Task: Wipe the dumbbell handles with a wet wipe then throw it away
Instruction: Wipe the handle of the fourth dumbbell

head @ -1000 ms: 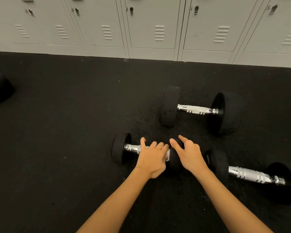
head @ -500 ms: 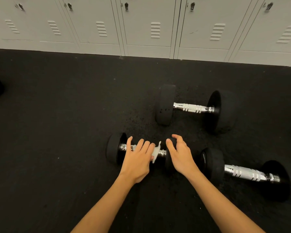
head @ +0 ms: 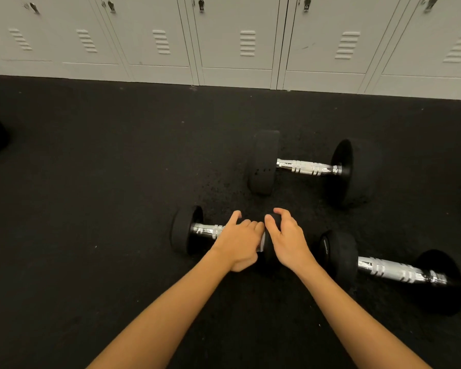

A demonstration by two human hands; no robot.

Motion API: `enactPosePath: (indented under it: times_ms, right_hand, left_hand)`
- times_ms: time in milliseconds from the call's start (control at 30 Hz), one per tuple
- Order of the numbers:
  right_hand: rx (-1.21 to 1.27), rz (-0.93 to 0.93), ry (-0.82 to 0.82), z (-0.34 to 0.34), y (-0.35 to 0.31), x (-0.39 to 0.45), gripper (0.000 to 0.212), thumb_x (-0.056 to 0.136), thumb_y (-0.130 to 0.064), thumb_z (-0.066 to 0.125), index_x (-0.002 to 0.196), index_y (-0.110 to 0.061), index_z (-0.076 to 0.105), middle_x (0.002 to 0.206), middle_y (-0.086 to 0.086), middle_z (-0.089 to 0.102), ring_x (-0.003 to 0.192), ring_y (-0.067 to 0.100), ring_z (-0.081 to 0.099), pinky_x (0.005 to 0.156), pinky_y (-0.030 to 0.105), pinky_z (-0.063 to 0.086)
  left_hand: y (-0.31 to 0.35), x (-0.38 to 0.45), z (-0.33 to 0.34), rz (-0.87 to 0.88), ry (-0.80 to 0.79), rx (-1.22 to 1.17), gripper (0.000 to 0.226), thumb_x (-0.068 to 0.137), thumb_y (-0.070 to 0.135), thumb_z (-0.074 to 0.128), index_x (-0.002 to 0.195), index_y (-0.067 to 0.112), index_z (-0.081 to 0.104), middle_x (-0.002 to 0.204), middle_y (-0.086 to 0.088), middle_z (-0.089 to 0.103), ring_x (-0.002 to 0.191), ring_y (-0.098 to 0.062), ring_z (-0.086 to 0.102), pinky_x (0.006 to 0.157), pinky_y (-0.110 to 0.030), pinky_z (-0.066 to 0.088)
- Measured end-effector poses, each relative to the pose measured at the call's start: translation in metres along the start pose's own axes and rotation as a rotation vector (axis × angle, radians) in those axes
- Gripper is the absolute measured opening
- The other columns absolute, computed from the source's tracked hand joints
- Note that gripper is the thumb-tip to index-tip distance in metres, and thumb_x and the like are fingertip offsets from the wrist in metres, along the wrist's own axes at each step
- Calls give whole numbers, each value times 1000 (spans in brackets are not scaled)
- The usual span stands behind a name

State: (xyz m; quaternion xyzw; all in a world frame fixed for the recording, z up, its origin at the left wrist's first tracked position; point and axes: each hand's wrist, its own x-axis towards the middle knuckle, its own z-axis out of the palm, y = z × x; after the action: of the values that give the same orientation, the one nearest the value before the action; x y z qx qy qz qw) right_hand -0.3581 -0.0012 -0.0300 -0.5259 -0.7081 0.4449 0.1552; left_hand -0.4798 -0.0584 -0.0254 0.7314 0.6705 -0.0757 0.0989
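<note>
While left hand (head: 240, 242) grips wipe (head: 262, 242) on handle (head: 206, 230), right hand (head: 286, 239) cups weight head (head: 270, 245), bare floor (head: 91, 209) leftward.

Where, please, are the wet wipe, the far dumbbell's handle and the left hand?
wet wipe (head: 262, 242): head view, white edge showing between the hands.
far dumbbell's handle (head: 308, 167): head view, chrome middle.
left hand (head: 238, 242): head view, back of hand.

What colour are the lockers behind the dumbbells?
The lockers are a plain pale grey-white with small slatted vents, seen best across the top of the head view.
</note>
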Motion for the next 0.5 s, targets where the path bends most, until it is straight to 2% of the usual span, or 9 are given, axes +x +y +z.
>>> enactPosePath:
  times_ms: [67,133,267,400,500]
  right_hand:
    - [-3,6,-16,-1,-1,2,52,100,-38,41,145,-14,33,144,11,43,130,24,43,100,30,35]
    - [-7,10,-28,-2,-1,3,52,100,-39,40,145,-14,32,144,11,43,131,24,42,101,31,35]
    - [2,11,-24,-2,-1,3,52,100,-38,41,145,-14,33,145,11,42,131,24,42,102,31,34]
    - [5,-7,-21,-2,0,-1,52,100,-37,41,146,-14,31,146,10,41,131,22,41,95,24,31]
    - [8,-4,-28,-3,0,-1,53,100,-38,41,146,-15,31,147,10,40,133,22,40,99,26,32]
  left_hand:
    - [-2,5,-9,-5,-77,-34,38,88,25,49,123,10,49,110,-4,60,110,-22,55,113,-48,15]
    - [-1,7,-10,-13,-96,-25,43,86,26,51,126,9,48,114,-4,60,112,-22,53,114,-52,12]
    - [8,-5,6,-49,35,90,57,82,30,61,132,7,42,123,-7,54,118,-24,49,114,-55,14]
    - [15,-14,25,-99,184,165,41,86,24,56,123,10,46,114,-6,55,107,-24,53,109,-53,26]
    - [9,-11,22,-65,176,99,44,87,25,52,128,11,44,118,-5,53,111,-23,50,112,-53,19]
